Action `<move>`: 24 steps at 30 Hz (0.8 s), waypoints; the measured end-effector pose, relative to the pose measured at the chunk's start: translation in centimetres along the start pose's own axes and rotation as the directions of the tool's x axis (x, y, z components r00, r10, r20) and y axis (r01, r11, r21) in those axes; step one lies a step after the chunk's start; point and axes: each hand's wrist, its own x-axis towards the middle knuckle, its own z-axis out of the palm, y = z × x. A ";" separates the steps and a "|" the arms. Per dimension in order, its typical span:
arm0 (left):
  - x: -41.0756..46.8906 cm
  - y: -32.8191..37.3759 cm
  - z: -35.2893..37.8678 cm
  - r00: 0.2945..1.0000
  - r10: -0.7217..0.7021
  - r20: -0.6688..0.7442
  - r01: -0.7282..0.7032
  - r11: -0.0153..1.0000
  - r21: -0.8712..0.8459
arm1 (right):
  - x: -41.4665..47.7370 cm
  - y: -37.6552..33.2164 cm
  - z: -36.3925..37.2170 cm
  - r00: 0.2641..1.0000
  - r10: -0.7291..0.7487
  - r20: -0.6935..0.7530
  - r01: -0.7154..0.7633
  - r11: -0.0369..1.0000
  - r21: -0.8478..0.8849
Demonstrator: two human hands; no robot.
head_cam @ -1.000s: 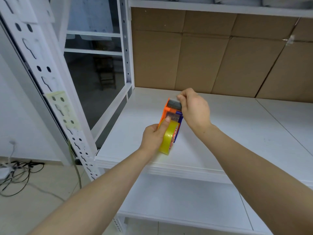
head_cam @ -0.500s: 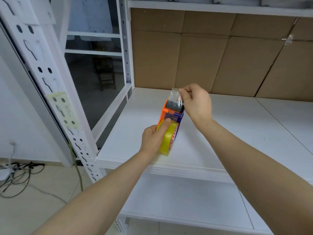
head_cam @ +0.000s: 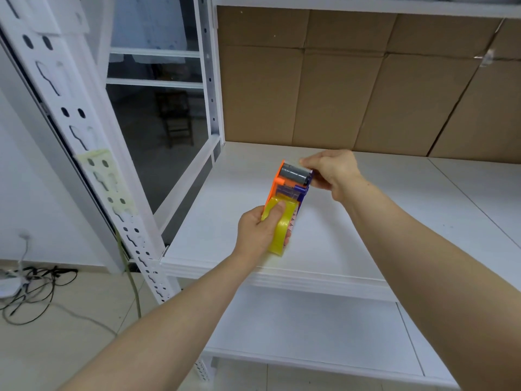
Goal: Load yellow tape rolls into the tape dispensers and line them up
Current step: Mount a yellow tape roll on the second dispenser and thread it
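An orange and blue tape dispenser [head_cam: 284, 187] with a grey roller at its far end is held above the white shelf [head_cam: 366, 221]. A yellow tape roll [head_cam: 282, 224] sits in its near end. My left hand [head_cam: 258, 231] grips the roll and the dispenser's near end, thumb lying across the yellow tape. My right hand [head_cam: 331, 172] is at the dispenser's far right end beside the roller, fingers curled and pinching there. Whether a tape end lies between those fingertips is too blurred to tell.
Brown cardboard panels [head_cam: 352, 88] line the back of the white shelf. A perforated white upright [head_cam: 93, 165] of the rack stands at the left. A lower shelf [head_cam: 310, 331] lies underneath. Cables [head_cam: 31, 286] trail on the floor at the left.
My right hand, which had pulled a clear strip of tape up above the roller, has come down to the roller's right side. The dispenser now lies tilted flatter, roller in plain view.
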 end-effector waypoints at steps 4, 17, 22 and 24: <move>0.1 -0.1 -0.1 1.000 0.006 -0.008 -0.006 1.000 0.008 | 0.4 0.6 -0.1 0.979 0.183 0.091 -0.185 0.983 0.011; 0.2 -0.3 -0.1 1.000 0.009 -0.022 -0.009 0.999 0.031 | -0.5 0.2 0.0 0.976 -0.210 0.051 0.208 0.977 0.049; 0.4 -0.5 0.0 0.999 0.002 -0.032 -0.001 0.999 0.043 | -1.5 0.8 1.3 0.922 -0.340 0.188 0.379 0.893 -0.243; 0.4 -0.3 0.2 1.000 0.007 -0.030 -0.006 0.998 0.059 | -1.3 0.7 1.3 0.917 -0.365 0.161 0.397 0.881 -0.260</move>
